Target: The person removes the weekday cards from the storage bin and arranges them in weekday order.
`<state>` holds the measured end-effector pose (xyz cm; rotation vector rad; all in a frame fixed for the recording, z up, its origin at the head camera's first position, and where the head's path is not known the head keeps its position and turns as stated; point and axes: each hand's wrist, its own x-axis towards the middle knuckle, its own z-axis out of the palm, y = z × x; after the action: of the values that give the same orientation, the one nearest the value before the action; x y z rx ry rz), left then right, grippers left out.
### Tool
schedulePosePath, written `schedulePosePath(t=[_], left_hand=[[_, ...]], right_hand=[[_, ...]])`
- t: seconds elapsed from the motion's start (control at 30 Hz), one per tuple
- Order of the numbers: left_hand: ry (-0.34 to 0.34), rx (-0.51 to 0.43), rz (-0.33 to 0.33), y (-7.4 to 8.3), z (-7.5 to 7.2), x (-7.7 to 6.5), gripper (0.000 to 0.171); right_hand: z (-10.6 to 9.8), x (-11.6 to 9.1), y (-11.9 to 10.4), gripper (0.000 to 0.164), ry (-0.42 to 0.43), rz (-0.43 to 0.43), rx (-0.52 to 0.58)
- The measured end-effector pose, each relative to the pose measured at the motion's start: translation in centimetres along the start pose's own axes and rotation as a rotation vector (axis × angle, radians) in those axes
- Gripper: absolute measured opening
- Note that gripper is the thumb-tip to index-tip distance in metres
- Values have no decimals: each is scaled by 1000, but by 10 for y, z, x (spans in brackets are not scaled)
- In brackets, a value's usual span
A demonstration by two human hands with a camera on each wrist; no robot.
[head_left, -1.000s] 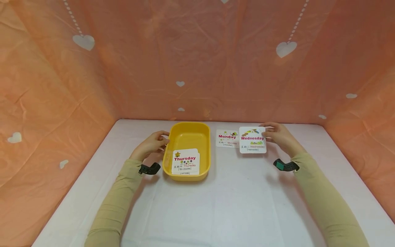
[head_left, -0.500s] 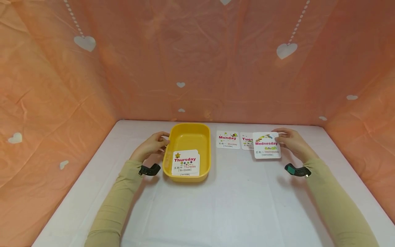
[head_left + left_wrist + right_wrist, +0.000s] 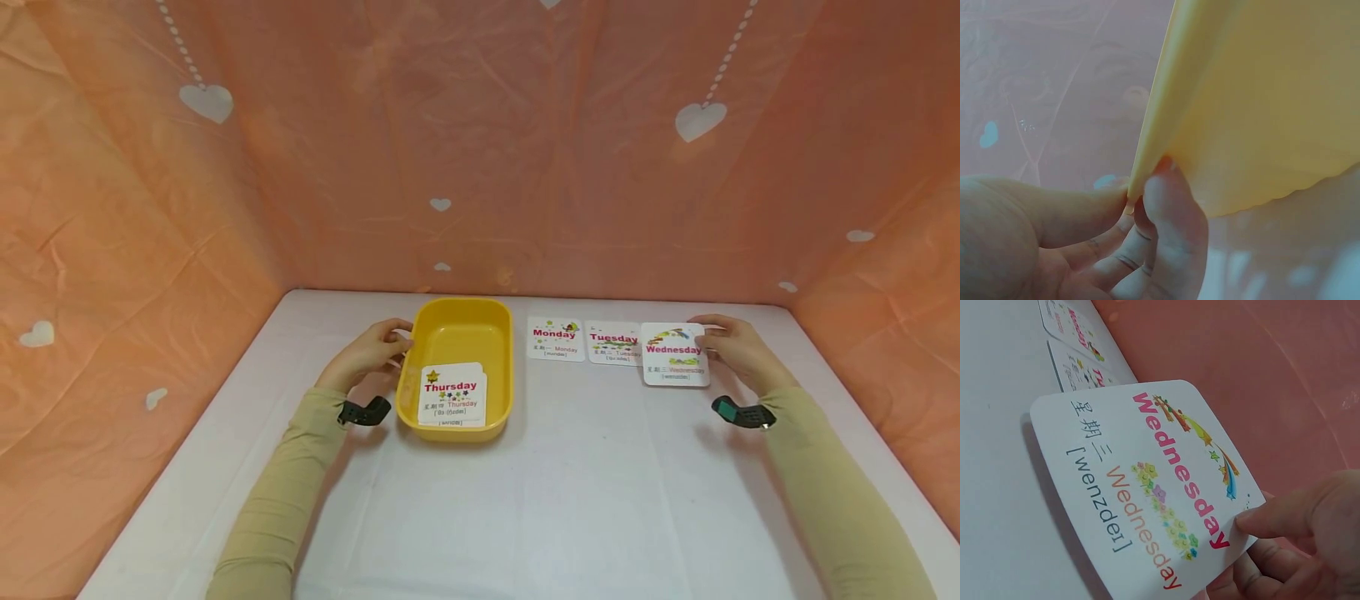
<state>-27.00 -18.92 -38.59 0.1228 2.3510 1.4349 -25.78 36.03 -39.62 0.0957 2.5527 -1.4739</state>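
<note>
Your left hand (image 3: 366,352) pinches the yellow tray (image 3: 459,340), perhaps steadying it; your right hand (image 3: 741,353) pinches the Wednesday flashcard (image 3: 673,362).

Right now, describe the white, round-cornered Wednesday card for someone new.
On the white table, right of the yellow plastic tray, sit the white, round-cornered Monday card and Tuesday card. Rightmost is the white Wednesday card, the only one pinched by the right hand.

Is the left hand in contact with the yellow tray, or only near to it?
Touching. The left wrist view shows it: the left hand pinches the tray at its edge, between thumb and finger.
</note>
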Motion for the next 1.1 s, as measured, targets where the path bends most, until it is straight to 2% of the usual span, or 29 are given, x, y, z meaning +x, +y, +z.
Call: schedulePosePath(t=[0.23,0.63,1.1], left_hand=[[4,5,-9,1,1,-1,43],[3,9,-14,-1,0,0,43],[0,5,-14,4,1,-3,42]], right_hand=[[-5,1,6,50,8,23,-14],[-6,9,13,56,54,-4,-71],[-6,20,28,52,213,-63,-106]])
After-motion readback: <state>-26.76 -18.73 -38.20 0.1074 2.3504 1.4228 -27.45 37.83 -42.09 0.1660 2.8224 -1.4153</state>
